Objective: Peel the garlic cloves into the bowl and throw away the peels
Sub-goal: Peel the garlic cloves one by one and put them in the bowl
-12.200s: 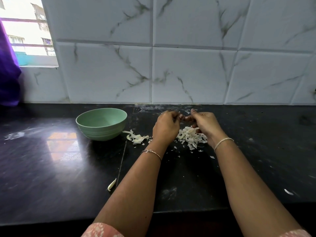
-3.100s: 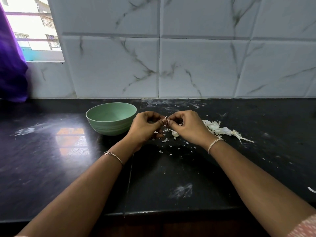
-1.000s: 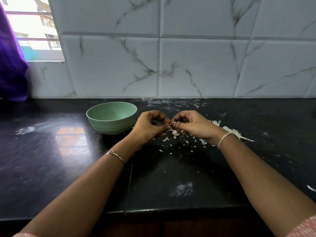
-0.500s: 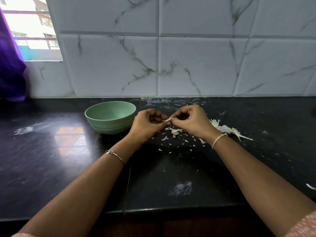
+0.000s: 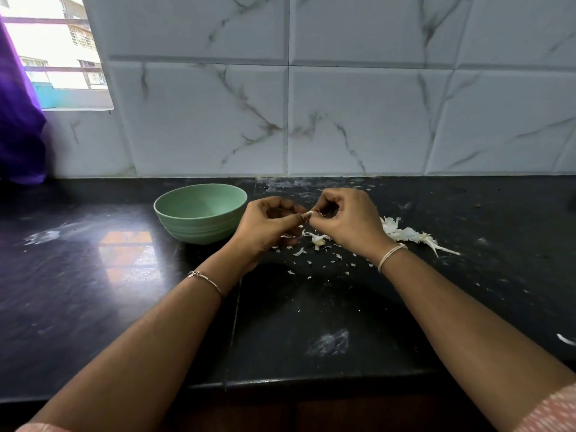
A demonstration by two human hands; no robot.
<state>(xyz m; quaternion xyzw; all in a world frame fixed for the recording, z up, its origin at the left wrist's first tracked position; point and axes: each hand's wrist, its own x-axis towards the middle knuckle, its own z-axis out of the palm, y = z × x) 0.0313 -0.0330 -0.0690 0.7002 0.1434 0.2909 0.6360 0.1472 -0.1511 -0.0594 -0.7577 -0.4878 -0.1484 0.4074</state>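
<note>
Forearms stretched to mid-frame, left hand [image 5: 267,227] and right hand [image 5: 347,224] held above the counter [image 5: 93,294], fingers [image 5: 325,199] of both curled and pinched on one garlic clove [image 5: 309,214] between them, green bowl [image 5: 199,230] set just left, peels [image 5: 402,233] strewn right.

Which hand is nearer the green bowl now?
Left. The left hand is close beside the green bowl, on its right; the right hand is farther right, beyond the left hand. Both pinch the garlic clove.

Garlic clove [image 5: 309,213] mostly hidden between left hand [image 5: 268,227], right hand [image 5: 349,222]; peel pile [image 5: 402,233] partly covered
</note>
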